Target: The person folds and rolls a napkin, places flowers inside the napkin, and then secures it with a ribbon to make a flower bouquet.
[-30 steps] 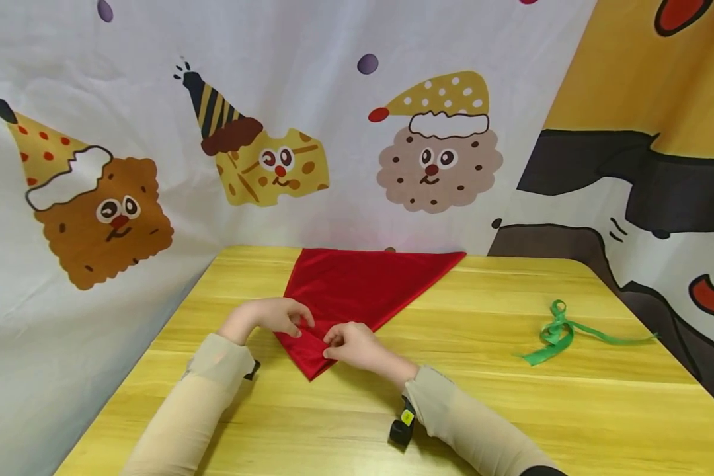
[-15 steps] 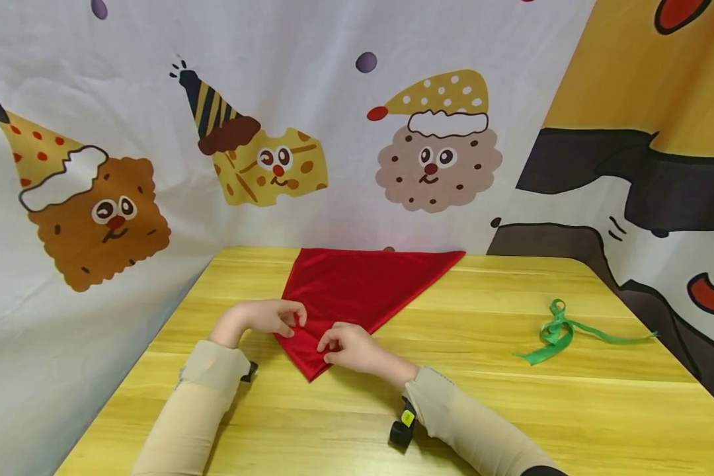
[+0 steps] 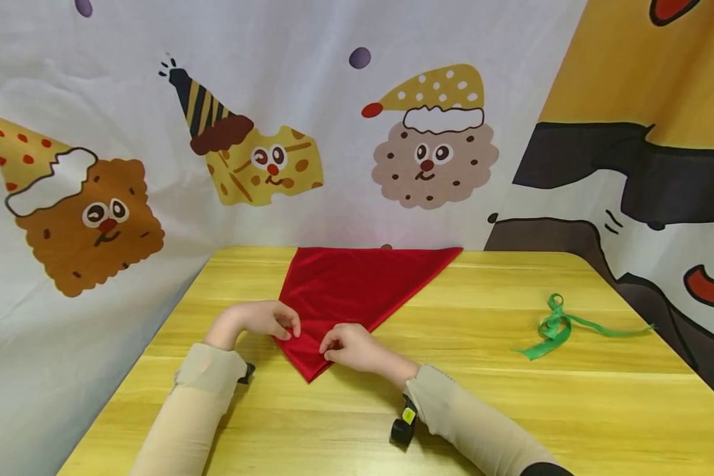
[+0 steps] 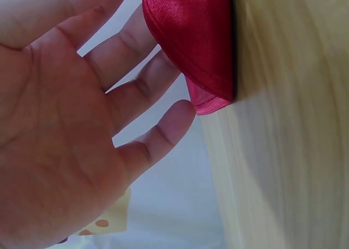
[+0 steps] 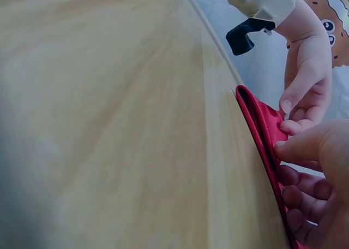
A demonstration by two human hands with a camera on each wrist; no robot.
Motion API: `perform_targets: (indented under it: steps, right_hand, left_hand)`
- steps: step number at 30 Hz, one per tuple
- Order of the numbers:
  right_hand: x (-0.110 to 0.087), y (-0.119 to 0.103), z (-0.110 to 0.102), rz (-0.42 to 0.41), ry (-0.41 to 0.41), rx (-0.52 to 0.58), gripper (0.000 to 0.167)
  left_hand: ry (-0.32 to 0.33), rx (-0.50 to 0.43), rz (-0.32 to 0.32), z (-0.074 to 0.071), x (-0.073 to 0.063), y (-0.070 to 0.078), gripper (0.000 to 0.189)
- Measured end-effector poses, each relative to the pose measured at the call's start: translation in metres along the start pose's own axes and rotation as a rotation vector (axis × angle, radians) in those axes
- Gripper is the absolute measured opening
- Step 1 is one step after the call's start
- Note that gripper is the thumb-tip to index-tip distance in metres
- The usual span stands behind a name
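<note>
A red satiny cloth [image 3: 357, 281] lies folded on the table, its narrow point towards the near edge. Over the left edge of the cloth is my left hand [image 3: 268, 318], its fingers loosely bent. In the left wrist view the fingers [image 4: 133, 99] of that hand are spread, and some fingertips reach the fabric. My right hand [image 3: 354, 347] is at the right edge near the cloth's point. Seen from the right wrist, its thumb [image 5: 297, 146] and bent fingers pinch the layered edge of the folded cloth [image 5: 256, 115].
A curled green ribbon [image 3: 556, 328] lies on the right side of the wooden table [image 3: 488, 410]. Behind the table hangs a printed curtain [image 3: 345, 132] with cartoon biscuits and cheese. A black camera [image 3: 402, 430] is strapped under the right wrist.
My left hand has shifted slightly left and its fingers have eased away from the right hand. The right thumb and index finger parted a little, then closed up. The cloth stays in place.
</note>
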State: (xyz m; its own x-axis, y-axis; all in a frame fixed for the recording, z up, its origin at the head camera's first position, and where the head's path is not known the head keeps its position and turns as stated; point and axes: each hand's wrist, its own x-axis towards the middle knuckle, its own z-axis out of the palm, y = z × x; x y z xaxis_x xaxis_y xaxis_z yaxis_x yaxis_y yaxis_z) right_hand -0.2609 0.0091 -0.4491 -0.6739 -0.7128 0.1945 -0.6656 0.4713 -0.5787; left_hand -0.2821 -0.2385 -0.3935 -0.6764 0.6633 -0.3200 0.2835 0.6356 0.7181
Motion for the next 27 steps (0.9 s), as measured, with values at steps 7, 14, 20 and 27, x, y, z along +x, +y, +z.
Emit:
perform_targets:
  steps: [7,14,20,27]
  right_hand:
    - [-0.0008,0.0004,-0.0002,0.033,-0.01,0.015,0.009]
    - [-0.0001,-0.0019,-0.003,0.06,-0.03,0.031,0.009]
    - [-0.0006,-0.0029,-0.0057,0.075,-0.039,0.038,0.008]
    - [-0.0013,-0.0024,-0.0059,-0.008,-0.044,0.01,0.01]
  left_hand:
    - [0.003,-0.013,0.011,-0.0005,-0.0013,-0.0003,0.01]
    - [0.018,0.023,-0.015,0.0008,0.0001,0.0004,0.01]
    - [0.019,0.04,-0.033,0.0017,0.0026,0.0015,0.011]
    - [0.018,0.055,-0.042,0.0022,0.0031,0.0019,0.012]
